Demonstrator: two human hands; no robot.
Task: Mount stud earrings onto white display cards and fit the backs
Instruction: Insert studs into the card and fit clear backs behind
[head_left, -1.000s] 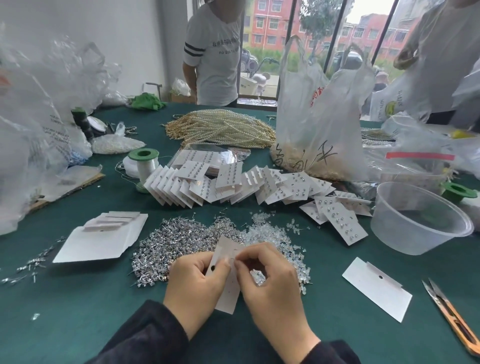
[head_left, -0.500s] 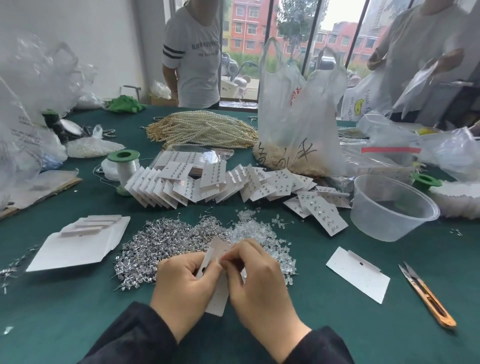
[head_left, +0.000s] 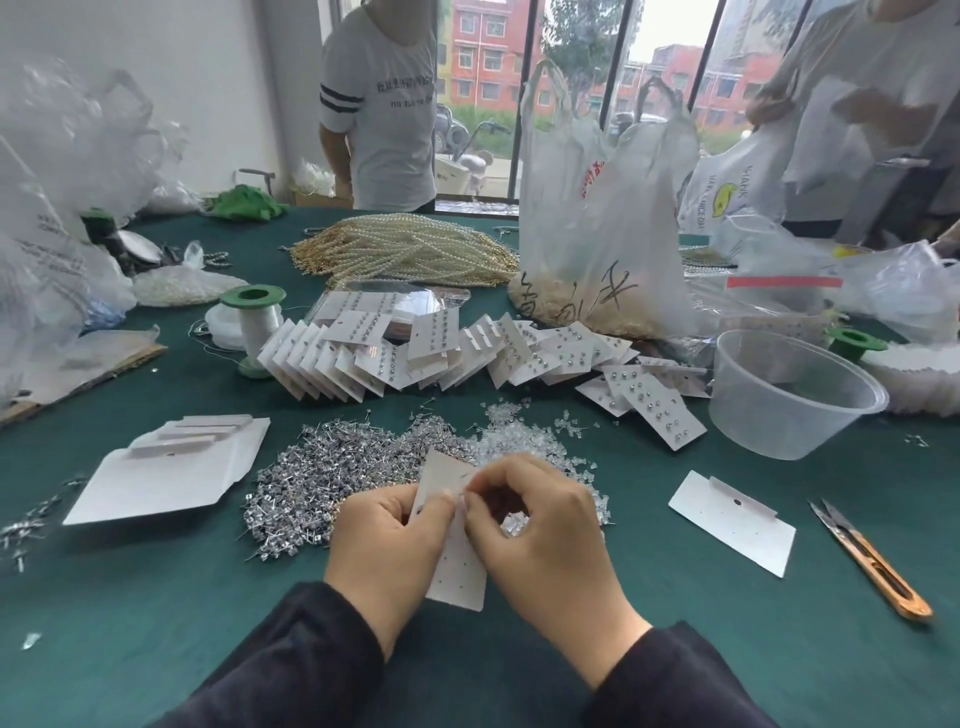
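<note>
My left hand (head_left: 384, 551) pinches a white display card (head_left: 457, 566) and holds it upright over the green table. My right hand (head_left: 540, 530) has its thumb and forefinger curled against the card's upper part, pinching something too small to make out. Behind the hands lies a heap of silver stud earrings (head_left: 322, 478), and next to it a heap of clear plastic backs (head_left: 530, 441). Finished cards with studs (head_left: 415, 353) are fanned out across the middle of the table.
Blank cards lie at the left (head_left: 171, 467) and at the right (head_left: 732, 519). Orange thread snips (head_left: 872, 561) lie at the far right. A clear plastic tub (head_left: 789, 395), a green-capped spool (head_left: 254, 322), pearl strands (head_left: 410, 249) and plastic bags (head_left: 597, 218) stand further back. Two people stand behind the table.
Both hands have stayed on the card, working at its upper part. The view has shifted slightly; the person at the back right moved a bag.
</note>
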